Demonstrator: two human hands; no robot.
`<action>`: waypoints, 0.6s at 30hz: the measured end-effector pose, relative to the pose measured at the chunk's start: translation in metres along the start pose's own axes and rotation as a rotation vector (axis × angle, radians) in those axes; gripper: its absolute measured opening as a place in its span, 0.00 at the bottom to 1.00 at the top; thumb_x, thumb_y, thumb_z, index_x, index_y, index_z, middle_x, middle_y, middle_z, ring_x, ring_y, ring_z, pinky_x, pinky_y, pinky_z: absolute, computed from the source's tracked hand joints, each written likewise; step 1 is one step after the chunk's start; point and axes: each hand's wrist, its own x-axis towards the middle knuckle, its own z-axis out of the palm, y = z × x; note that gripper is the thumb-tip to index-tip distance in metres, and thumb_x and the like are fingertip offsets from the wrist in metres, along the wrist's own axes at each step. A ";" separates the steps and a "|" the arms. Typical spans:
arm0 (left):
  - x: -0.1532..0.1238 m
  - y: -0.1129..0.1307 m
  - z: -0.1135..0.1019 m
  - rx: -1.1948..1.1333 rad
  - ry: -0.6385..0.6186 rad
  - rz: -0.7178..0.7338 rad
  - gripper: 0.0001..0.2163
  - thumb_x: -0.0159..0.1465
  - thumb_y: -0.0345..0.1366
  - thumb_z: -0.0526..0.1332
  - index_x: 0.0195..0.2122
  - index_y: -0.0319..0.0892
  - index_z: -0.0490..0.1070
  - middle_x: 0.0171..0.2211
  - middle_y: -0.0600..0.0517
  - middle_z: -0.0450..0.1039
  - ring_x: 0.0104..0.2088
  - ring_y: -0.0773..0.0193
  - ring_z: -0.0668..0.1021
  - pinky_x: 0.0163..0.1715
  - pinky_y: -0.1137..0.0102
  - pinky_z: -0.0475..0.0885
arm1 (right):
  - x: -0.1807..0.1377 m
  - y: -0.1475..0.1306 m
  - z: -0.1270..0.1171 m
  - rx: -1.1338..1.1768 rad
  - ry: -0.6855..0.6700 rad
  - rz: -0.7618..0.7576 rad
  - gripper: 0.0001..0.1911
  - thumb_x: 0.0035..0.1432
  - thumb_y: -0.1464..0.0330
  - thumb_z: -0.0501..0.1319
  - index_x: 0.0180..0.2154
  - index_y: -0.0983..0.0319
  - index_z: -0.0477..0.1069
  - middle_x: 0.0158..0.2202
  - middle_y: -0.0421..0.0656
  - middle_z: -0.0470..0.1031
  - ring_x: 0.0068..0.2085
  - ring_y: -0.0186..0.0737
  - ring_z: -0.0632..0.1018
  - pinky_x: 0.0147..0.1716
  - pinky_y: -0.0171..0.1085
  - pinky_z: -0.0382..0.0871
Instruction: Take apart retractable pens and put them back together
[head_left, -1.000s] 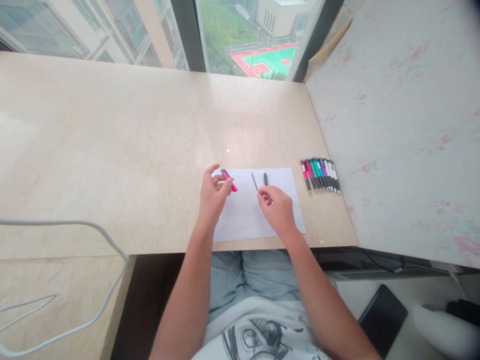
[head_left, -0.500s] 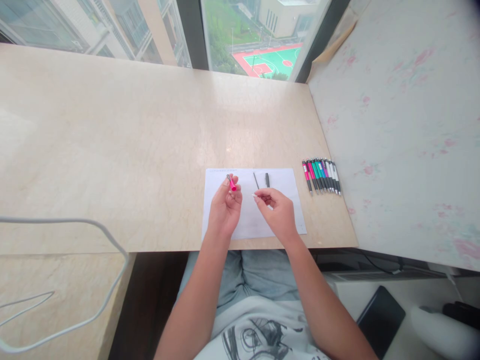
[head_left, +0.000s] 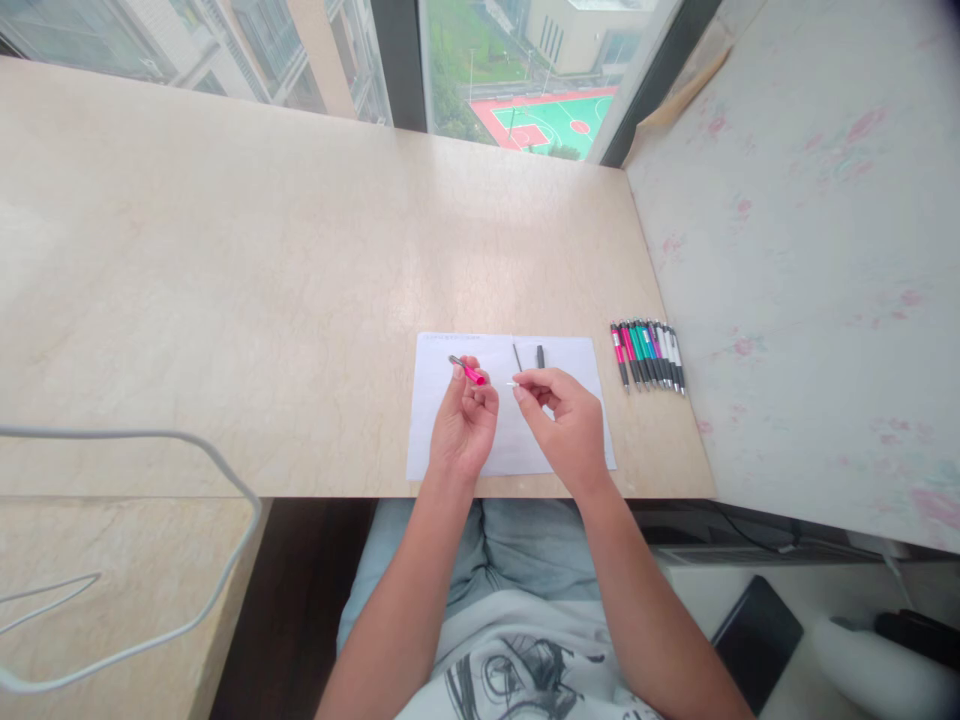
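My left hand (head_left: 465, 425) is closed round a pink pen barrel (head_left: 468, 371) and holds it over a white sheet of paper (head_left: 435, 400). My right hand (head_left: 566, 425) pinches a small pale part (head_left: 512, 384) whose tip points at the barrel's open end, a short gap apart. On the paper beyond my hands lie a thin dark refill (head_left: 517, 357) and a short black pen piece (head_left: 540, 356). A row of several pens (head_left: 649, 355) in pink, green, purple and white lies to the right of the sheet.
The beige marble counter (head_left: 262, 290) runs left from the paper and ends at a window. A wall with a faded pattern (head_left: 810, 250) closes the right side. A white wire hanger (head_left: 187, 600) lies at the lower left. A dark tablet (head_left: 757, 635) sits on the floor.
My left hand has drawn the pink barrel in from the sheet's left part toward my right hand. My right hand has lifted the small part to face the barrel.
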 end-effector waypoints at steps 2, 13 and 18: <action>-0.001 0.001 0.001 -0.067 0.022 -0.025 0.10 0.72 0.29 0.52 0.37 0.39 0.72 0.37 0.52 0.76 0.33 0.77 0.78 0.33 0.84 0.73 | 0.000 -0.003 0.000 -0.011 -0.008 -0.020 0.06 0.62 0.70 0.60 0.39 0.59 0.76 0.35 0.42 0.78 0.35 0.36 0.78 0.36 0.37 0.74; 0.005 -0.006 -0.008 0.061 0.022 -0.019 0.02 0.66 0.28 0.62 0.35 0.38 0.74 0.35 0.52 0.78 0.30 0.76 0.79 0.31 0.84 0.73 | 0.003 -0.012 0.000 -0.231 0.027 -0.179 0.06 0.63 0.68 0.61 0.34 0.59 0.76 0.31 0.40 0.78 0.29 0.34 0.74 0.31 0.35 0.71; 0.006 -0.008 -0.010 0.069 -0.027 -0.012 0.01 0.65 0.28 0.64 0.35 0.37 0.74 0.34 0.52 0.79 0.30 0.75 0.80 0.32 0.82 0.74 | 0.005 -0.013 0.003 -0.257 0.078 -0.234 0.05 0.64 0.69 0.61 0.35 0.60 0.76 0.32 0.42 0.79 0.29 0.34 0.75 0.29 0.34 0.71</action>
